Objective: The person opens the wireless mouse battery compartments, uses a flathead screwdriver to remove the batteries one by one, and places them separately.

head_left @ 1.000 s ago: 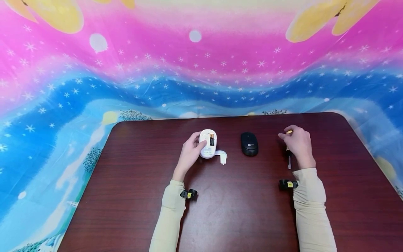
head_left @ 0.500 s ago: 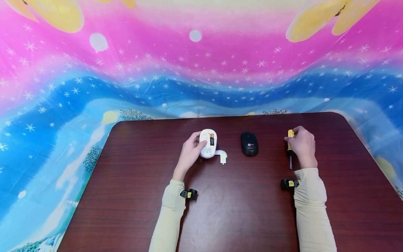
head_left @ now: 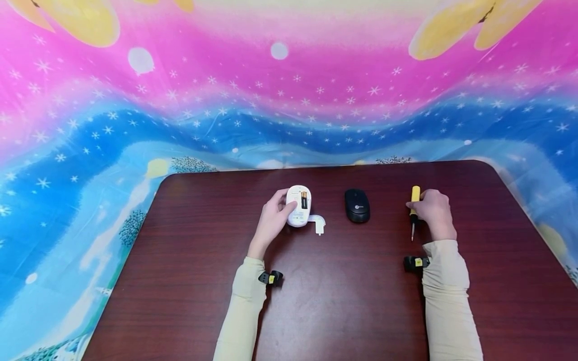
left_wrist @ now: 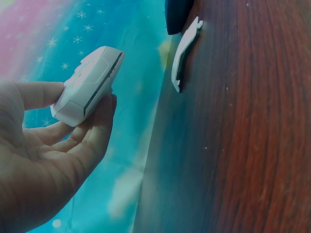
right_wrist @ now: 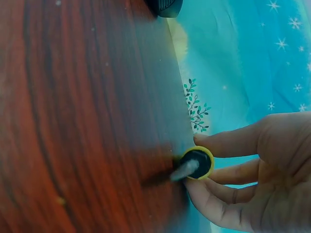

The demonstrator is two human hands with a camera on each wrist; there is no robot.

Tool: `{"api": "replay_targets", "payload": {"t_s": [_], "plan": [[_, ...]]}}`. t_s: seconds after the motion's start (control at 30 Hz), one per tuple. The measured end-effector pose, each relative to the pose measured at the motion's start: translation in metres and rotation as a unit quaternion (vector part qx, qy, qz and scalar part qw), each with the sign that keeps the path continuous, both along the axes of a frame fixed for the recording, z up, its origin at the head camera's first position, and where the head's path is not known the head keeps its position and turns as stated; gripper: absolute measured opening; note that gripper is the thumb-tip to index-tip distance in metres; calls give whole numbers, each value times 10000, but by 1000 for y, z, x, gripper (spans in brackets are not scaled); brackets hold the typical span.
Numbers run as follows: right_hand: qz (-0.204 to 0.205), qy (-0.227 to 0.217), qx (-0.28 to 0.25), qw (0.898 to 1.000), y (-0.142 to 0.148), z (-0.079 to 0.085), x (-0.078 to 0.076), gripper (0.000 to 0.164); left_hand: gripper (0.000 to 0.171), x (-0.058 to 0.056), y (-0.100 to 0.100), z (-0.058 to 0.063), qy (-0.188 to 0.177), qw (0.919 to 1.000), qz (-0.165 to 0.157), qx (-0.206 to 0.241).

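Observation:
My left hand [head_left: 271, 213] grips a white computer mouse [head_left: 298, 216] by its side, thumb on its underside, which faces up toward the head camera. Two batteries [head_left: 304, 200] show in its uncovered compartment. The white battery cover [head_left: 318, 224] lies on the table beside it; the left wrist view shows that cover [left_wrist: 185, 53] apart from the held mouse [left_wrist: 90, 87]. On the right, my right hand [head_left: 433, 213] pinches a screwdriver [head_left: 415, 194] by its yellow and black handle, the metal shaft pointing toward the near edge. The right wrist view looks onto the screwdriver's shaft end [right_wrist: 187, 170].
A black computer mouse [head_left: 357, 205] stands on the dark red-brown table [head_left: 343, 296] between the two hands. Behind the table's far edge hangs a colourful cloth backdrop [head_left: 289, 100]. Each wrist carries a small black camera.
The right hand has shifted slightly right and nearer, and its grip on the screwdriver now leaves much more of the yellow handle showing. The left hand and white mouse stay put.

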State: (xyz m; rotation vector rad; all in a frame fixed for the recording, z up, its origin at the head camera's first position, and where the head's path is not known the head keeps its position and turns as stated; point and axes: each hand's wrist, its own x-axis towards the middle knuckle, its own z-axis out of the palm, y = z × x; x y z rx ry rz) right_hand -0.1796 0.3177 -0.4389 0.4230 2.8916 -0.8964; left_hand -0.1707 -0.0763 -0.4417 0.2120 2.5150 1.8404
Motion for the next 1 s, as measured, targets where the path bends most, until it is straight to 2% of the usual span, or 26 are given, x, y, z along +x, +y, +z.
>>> {"api": "replay_targets", "payload": {"t_s": [0.13, 0.3, 0.4, 0.5, 0.67, 0.83, 0.9, 1.0], "plan": [[17, 82, -70, 9999, 0, 2, 0, 31, 40, 0, 0, 0, -1, 10000, -10, -11], [-159, 518, -188, 9984, -4, 13, 1, 26, 39, 1, 0, -1, -25, 10000, -12, -9], [-343, 820, -553, 9945, -8, 23, 1, 30, 39, 1, 0, -2, 0, 10000, -10, 10], [-596, 1166, -1206, 9840, -15, 33, 3, 37, 39, 0, -1, -2, 27, 10000, -2, 34], [-881, 1706, -2476, 9497, -24, 48, 6, 35, 39, 1, 0, -1, 32, 10000, 5, 25], [-956, 2068, -3747, 8987, -33, 60, 9, 21, 39, 1, 0, -1, 30, 10000, -6, 21], [-966, 2227, -4220, 8735, -37, 63, 10, 20, 39, 1, 0, -2, 31, 10000, -25, 29], [-875, 2397, -4676, 8463, -45, 67, 12, 20, 39, 1, 1, -3, 5, 10000, -50, 37]]}}
